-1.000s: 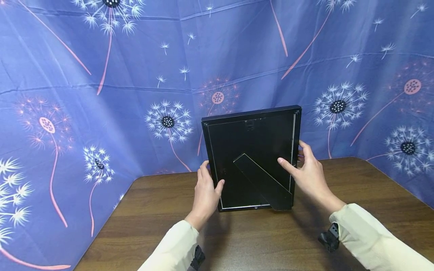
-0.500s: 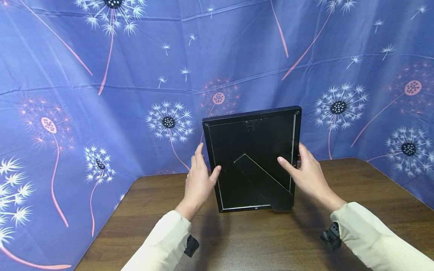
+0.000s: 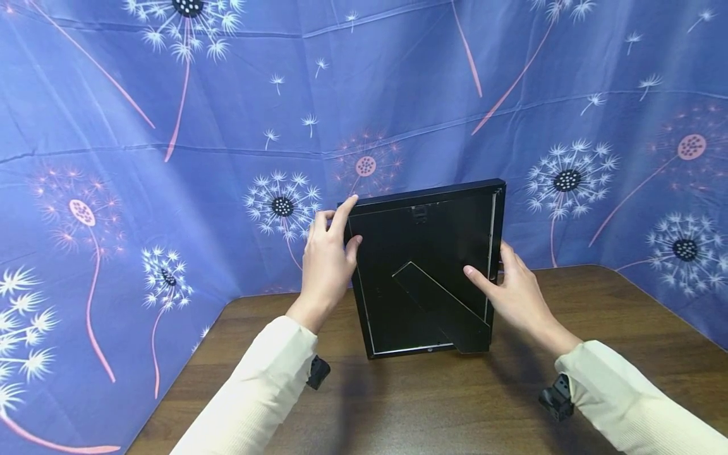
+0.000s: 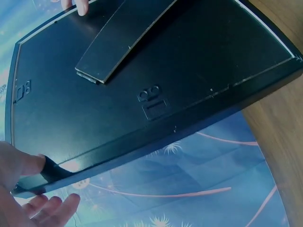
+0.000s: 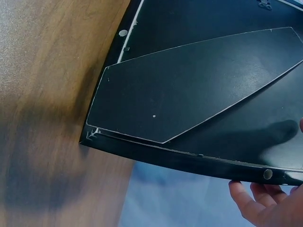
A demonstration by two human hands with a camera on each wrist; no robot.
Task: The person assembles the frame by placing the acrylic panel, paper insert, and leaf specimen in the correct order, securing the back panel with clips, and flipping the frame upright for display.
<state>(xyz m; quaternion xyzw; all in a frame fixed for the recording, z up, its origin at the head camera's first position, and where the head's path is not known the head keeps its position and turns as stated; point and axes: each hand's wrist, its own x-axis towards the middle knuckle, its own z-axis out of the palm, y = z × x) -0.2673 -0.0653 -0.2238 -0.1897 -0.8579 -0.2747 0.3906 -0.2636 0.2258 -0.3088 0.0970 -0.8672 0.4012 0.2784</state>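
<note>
A black picture frame (image 3: 387,240) stands with its back toward me in the head view, tilted slightly, its easel leg (image 3: 443,309) slanting toward the lower right. My left hand (image 3: 327,265) is at the upper left corner, thumb over the back and fingers around the outer edge. In the left wrist view, the left fingers (image 4: 57,210) show beyond the frame's rim. My right hand (image 3: 520,294) grips the right edge, its thumb lying on the back panel. The right fingers (image 5: 246,201) touch the outer rim in the right wrist view. The frame's front is hidden.
A brown wooden table (image 3: 239,366) lies beneath the frame. Blue cloth (image 3: 227,114) printed with dandelions hangs behind it and along both sides. A black device (image 3: 557,398) sits at my right wrist and another black device (image 3: 318,371) at my left.
My left hand has slid up the left edge from its lower part to the upper corner. The right hand and the frame have stayed nearly still.
</note>
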